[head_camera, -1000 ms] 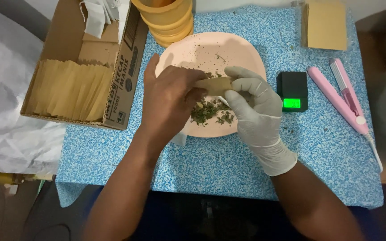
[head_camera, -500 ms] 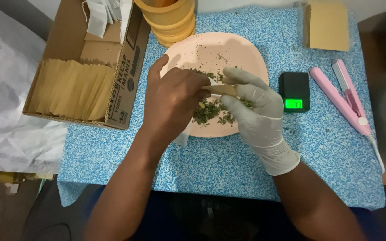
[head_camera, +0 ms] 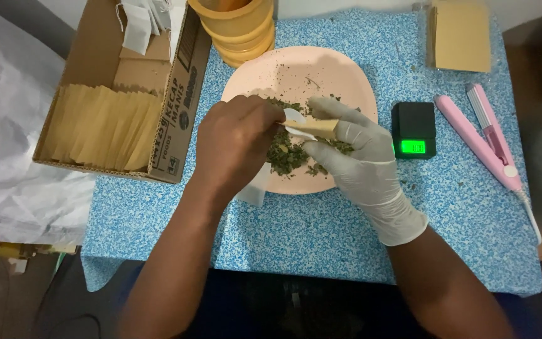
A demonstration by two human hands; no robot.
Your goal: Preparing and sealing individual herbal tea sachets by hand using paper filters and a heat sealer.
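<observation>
Latex-gloved, the right hand [head_camera: 356, 157] pinches a small tan paper pouch [head_camera: 313, 127] over the pink plate [head_camera: 352, 81] mid-table, while the bare left hand [head_camera: 236, 141], closed on a white scoop [head_camera: 294, 117], tips dried green herb [head_camera: 286, 157] into it. Filling seems underway; next calls for a steady pouch mouth, with the scale [head_camera: 413, 130] waiting beyond, toward the table's right edge.

Right hand [head_camera: 362, 166]: thin white disposable glove, wrinkled, with a loose cuff ending just past the wrist. Left hand [head_camera: 233, 144]: bare, no glove. Both forearms bare; no sleeves, watch or rings seen.

Cardboard box [head_camera: 120, 94] crowds the plate [head_camera: 346, 69] leftward; scale [head_camera: 413, 129] blocks right.
</observation>
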